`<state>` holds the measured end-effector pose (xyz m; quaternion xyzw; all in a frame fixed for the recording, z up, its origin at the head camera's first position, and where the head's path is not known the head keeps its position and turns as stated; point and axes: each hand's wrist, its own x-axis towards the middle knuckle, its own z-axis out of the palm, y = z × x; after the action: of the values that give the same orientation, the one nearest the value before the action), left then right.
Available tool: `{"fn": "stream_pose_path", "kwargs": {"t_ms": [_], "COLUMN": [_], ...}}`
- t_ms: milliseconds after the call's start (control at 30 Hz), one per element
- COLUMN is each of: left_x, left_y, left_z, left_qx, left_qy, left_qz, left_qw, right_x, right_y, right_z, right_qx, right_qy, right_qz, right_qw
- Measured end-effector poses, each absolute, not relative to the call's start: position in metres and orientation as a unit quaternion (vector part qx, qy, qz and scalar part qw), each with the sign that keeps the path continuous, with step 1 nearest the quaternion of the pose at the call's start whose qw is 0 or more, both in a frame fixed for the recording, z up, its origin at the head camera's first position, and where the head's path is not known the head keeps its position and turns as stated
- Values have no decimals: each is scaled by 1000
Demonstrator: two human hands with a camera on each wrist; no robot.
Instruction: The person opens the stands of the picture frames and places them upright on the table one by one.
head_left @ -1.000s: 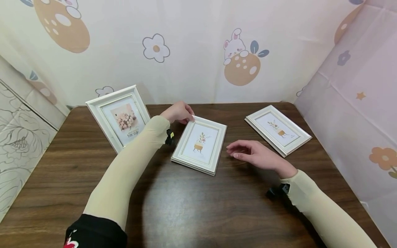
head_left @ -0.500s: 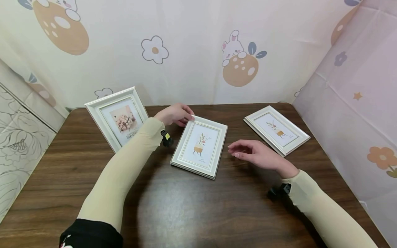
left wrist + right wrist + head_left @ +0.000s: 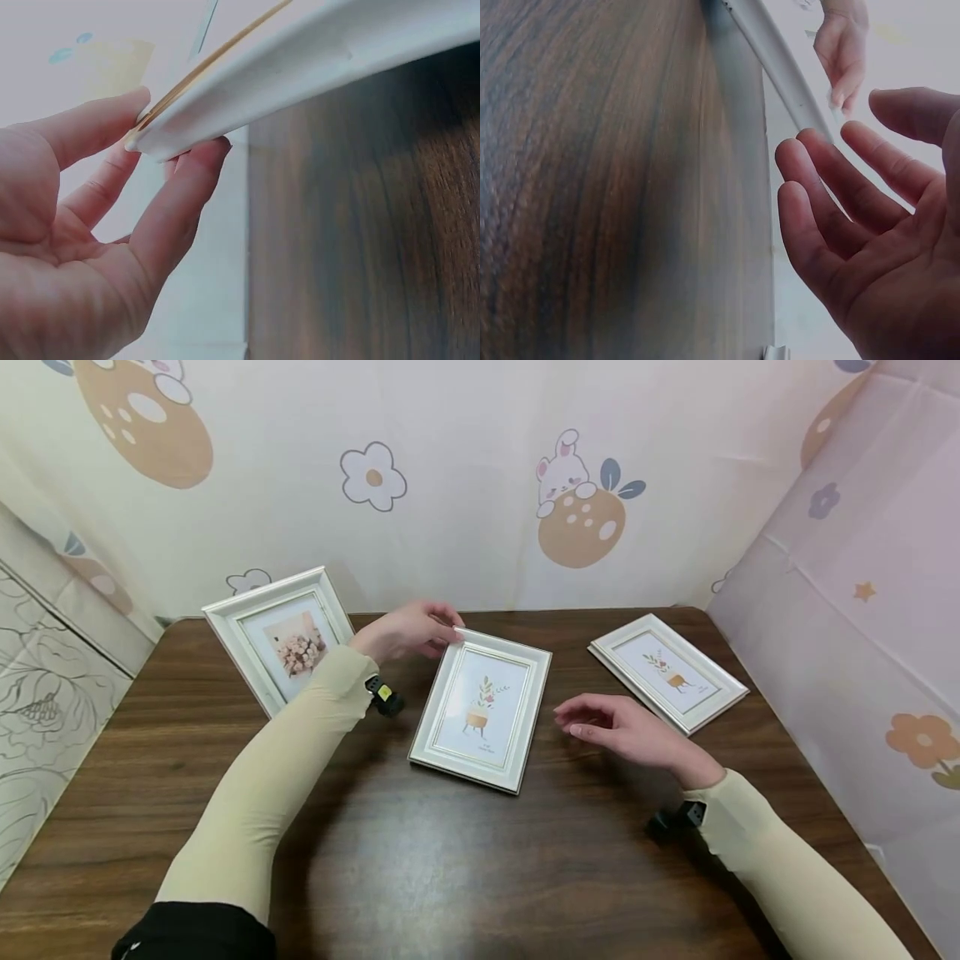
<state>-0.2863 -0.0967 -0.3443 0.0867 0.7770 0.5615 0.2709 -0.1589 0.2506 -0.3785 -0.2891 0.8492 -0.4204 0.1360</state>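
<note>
A white picture frame point(image 3: 480, 710) with a potted-plant print is in the middle of the table, its far edge tilted up. My left hand point(image 3: 412, 628) pinches its far left corner. In the left wrist view, finger and thumb of the left hand point(image 3: 97, 202) lie on either side of the frame's corner point(image 3: 225, 105), above the wood. My right hand point(image 3: 626, 731) hovers just right of the frame with loosely bent fingers, holding nothing. In the right wrist view its fingers point(image 3: 840, 195) are spread, and the frame point(image 3: 780, 67) shows beyond them.
Left of my left hand a taller white frame with a flower photo point(image 3: 292, 639) stands leaning back, partly behind my sleeve. At right another plant-print frame point(image 3: 667, 672) lies flat on the brown wooden table point(image 3: 420, 868). A patterned curtain point(image 3: 465, 485) hangs behind the table.
My left hand has moved slightly left and up, and the middle frame's far edge has risen with it, tilting the frame more. My right hand has barely moved.
</note>
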Motion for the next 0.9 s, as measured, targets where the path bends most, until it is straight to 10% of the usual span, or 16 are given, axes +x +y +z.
{"fn": "stream_pose_path", "kwargs": {"t_ms": [900], "left_x": [-235], "left_y": [-113], "left_z": [-323], "left_qx": [128], "left_qy": [769], "left_qz": [606], "left_qw": [157], "right_x": [-159], "right_y": [251], "right_z": [-372], "right_qx": [-254], "right_qy": [904], "right_qz": [-344], "right_qw": [3]}}
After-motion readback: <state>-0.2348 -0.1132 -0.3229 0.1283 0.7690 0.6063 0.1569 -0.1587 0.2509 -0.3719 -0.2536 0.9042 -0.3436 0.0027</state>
